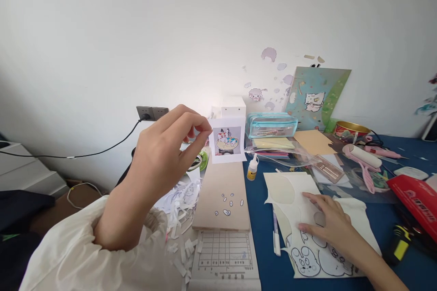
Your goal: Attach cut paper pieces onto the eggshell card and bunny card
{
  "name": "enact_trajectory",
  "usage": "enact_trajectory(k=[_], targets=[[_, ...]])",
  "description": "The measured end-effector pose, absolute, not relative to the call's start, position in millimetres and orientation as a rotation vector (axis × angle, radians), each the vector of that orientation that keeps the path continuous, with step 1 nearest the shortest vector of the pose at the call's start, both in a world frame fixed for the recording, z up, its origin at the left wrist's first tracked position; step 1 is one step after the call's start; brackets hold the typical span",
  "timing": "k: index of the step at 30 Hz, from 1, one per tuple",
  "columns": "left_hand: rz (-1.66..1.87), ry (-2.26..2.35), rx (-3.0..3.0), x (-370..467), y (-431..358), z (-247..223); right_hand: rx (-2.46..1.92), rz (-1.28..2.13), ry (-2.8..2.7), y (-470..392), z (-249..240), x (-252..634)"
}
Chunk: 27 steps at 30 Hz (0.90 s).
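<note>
My left hand (164, 150) is raised, thumb and fingertips pinched at the left edge of a small printed picture (228, 140) of cartoon cats on white paper. The picture stands upright at the far end of a brown board (221, 177). On that board lie several tiny cut-out ovals (231, 203) with dark outlines. My right hand (331, 223) rests with fingers spread on cream paper sheets (300, 186), one bearing cartoon outlines (305, 261). Beside the sheets lies a white and purple pen (276, 234). A small glue bottle (252, 167) stands between board and sheets.
White paper scraps (180, 209) heap left of the board; a printed form (227, 257) lies below it. Behind are a clear pencil case (271, 125) and a red round tin (351, 129). At right lie a lint roller (363, 159), a red packet (416, 202) and a yellow-black cutter (399, 243).
</note>
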<state>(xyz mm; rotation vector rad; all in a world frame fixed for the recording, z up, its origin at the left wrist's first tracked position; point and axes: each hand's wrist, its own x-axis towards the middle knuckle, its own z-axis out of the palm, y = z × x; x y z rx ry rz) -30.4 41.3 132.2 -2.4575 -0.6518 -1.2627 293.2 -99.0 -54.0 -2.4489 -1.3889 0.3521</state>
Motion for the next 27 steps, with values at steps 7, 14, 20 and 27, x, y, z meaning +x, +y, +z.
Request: enact_trajectory(k=[7,14,20,27], targets=[[-1.274,-0.764,-2.473,-28,40,131,-2.415,0.449,-1.278,-91,-45,288],[-1.342,-0.716,-2.523,-27,43,130,-2.220,0.568,-1.151,-92,-49,287],[-1.335,-0.768,-2.564,-28,40,131,-2.022,0.543,-1.036,-96,-45,290],[-1.310,-0.771,-2.518,-28,42,130,-1.911,0.761,-0.929,-103,-37,289]])
